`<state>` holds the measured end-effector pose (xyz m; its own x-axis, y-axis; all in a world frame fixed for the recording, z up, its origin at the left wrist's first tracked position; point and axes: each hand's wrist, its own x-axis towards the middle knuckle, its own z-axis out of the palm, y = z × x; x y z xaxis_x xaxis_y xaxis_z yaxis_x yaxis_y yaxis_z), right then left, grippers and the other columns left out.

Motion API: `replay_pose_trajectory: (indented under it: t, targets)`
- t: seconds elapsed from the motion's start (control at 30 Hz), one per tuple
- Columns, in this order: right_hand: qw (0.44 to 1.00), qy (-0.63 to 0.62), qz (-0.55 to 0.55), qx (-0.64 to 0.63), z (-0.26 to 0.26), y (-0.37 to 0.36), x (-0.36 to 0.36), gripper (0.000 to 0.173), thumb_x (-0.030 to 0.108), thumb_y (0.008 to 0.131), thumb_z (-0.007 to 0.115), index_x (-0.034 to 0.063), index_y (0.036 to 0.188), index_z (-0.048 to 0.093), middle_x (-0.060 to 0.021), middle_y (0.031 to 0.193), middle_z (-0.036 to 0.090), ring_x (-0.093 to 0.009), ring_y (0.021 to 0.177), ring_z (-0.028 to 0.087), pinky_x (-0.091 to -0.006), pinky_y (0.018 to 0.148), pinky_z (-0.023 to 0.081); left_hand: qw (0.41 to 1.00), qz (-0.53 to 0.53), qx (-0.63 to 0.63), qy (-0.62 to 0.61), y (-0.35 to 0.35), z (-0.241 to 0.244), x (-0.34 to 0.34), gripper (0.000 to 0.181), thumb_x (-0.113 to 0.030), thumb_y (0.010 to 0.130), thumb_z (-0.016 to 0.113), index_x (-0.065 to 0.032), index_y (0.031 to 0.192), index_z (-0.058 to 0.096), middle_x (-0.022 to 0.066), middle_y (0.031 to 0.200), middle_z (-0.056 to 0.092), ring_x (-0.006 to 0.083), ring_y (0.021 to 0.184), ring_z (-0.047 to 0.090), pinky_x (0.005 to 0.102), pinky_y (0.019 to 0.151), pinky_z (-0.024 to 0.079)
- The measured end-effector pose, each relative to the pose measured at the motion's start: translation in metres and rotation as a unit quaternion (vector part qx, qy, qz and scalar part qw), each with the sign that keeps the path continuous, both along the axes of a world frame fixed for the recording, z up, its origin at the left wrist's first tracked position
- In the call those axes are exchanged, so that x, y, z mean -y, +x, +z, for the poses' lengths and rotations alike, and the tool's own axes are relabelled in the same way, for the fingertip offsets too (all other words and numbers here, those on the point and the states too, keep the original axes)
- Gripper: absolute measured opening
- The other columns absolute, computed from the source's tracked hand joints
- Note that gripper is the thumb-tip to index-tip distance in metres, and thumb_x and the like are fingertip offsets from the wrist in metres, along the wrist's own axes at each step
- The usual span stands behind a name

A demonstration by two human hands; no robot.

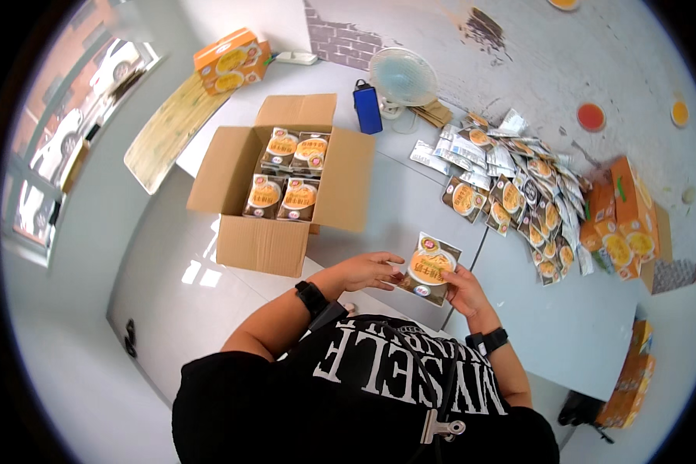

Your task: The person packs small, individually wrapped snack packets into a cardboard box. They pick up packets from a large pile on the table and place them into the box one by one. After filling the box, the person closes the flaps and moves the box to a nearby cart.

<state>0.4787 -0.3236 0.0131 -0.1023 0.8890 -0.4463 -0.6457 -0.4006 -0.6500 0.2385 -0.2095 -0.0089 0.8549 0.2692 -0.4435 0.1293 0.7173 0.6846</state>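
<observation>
In my right hand point(465, 291) is a flat printed food packet point(431, 268), brown with a picture of a bowl of yellow food. My thumb lies over its front at the right edge. My left hand point(372, 271) is at the packet's left edge with its fingers apart; whether the fingertips touch it is unclear. Ahead and to the left stands an open cardboard box point(341, 185), flaps spread, holding stacks of similar packets point(299, 198). A loose heap of such packets point(510, 174) lies on the right of the grey table point(394, 191), some showing silver backs.
A blue boxy device point(368, 109) and a fan point(403, 76) stand at the table's back, beside folded cardboard point(433, 113). Orange cartons point(620, 223) flank the heap on the right. Another orange carton point(232, 61) sits at the back left, near a wooden board point(177, 130).
</observation>
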Motion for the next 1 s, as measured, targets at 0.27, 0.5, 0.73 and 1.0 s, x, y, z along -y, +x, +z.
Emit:
replay_pose_trajectory:
  t: [0.27, 0.5, 0.73, 1.0]
  targets:
    - [0.995, 0.019, 0.084, 0.058, 0.019, -0.056, -0.014, 0.038, 0.004, 0.086, 0.053, 0.0021, 0.122, 0.042, -0.007, 0.116, 0.052, -0.016, 0.103, 0.054, -0.0302, 0.086, 0.048, 0.994, 0.013, 0.091, -0.064, -0.013, -0.002, -0.001, 0.042, -0.012, 0.087, 0.054, -0.0078, 0.126, 0.038, 0.0055, 0.12, 0.051, 0.0182, 0.108, 0.051, 0.0361, 0.087, 0.046]
    - [0.983, 0.044, 0.132, 0.116, 0.026, -0.081, -0.029, 0.04, 0.013, 0.089, 0.05, -0.0005, 0.126, 0.04, -0.0111, 0.122, 0.049, -0.021, 0.108, 0.051, -0.033, 0.087, 0.046, 0.986, 0.104, 0.132, -0.008, -0.059, -0.027, -0.028, 0.038, -0.006, 0.085, 0.051, -0.0042, 0.122, 0.043, 0.0069, 0.115, 0.055, 0.0182, 0.104, 0.055, 0.0346, 0.086, 0.047]
    - [0.988, 0.031, 0.093, 0.118, 0.027, -0.099, -0.028, 0.04, 0.019, 0.091, 0.048, -0.0003, 0.126, 0.041, -0.013, 0.122, 0.049, -0.022, 0.11, 0.051, -0.0326, 0.087, 0.045, 0.958, 0.269, 0.051, 0.083, -0.133, 0.009, -0.09, 0.035, 0.001, 0.081, 0.051, -0.0001, 0.116, 0.048, 0.0088, 0.111, 0.058, 0.018, 0.103, 0.056, 0.0311, 0.088, 0.044]
    - [0.992, 0.011, 0.043, 0.117, 0.021, -0.115, -0.026, 0.039, 0.021, 0.092, 0.047, 0.0001, 0.125, 0.043, -0.0136, 0.119, 0.051, -0.022, 0.108, 0.051, -0.0322, 0.087, 0.045, 0.908, 0.37, -0.119, 0.155, -0.188, -0.011, -0.16, 0.035, -0.002, 0.075, 0.052, 0.001, 0.11, 0.049, 0.0089, 0.103, 0.057, 0.0172, 0.097, 0.051, 0.0301, 0.083, 0.039]
